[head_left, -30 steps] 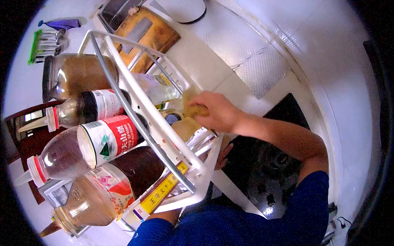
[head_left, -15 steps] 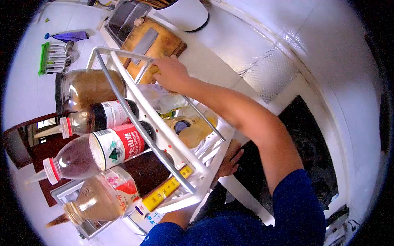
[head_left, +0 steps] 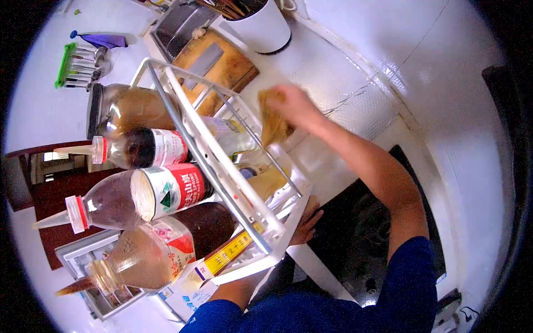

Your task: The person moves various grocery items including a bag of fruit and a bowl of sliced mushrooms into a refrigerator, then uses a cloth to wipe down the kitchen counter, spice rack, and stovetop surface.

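Observation:
My right hand (head_left: 291,108) grips a yellow-brown cloth (head_left: 273,125), which hangs just off the side of a white rack (head_left: 191,119). Partly hidden behind the rack's lower right side, my left hand (head_left: 306,223) holds it there with its fingers showing. The rack appears tilted and carries several bottles: a dark one with a red and white label (head_left: 177,191), one with a pink and white label (head_left: 172,244), a smaller dark bottle (head_left: 141,149) and a wide brown jar (head_left: 133,110). Clear and yellowish bottles (head_left: 269,180) lie behind its bars. A yellow box (head_left: 230,250) sits at the near end.
A wooden board (head_left: 239,64) with a knife (head_left: 204,62) lies beyond the rack, by a sink (head_left: 180,28). Near them stands a white container (head_left: 264,30) of sticks. A black cooktop (head_left: 366,222) is under my right arm. Utensils (head_left: 83,66) hang on the wall.
My right hand has moved from the rack's side to its far end, then back out to the right with the cloth. The rack has shifted slightly in view. My left hand stays at the rack.

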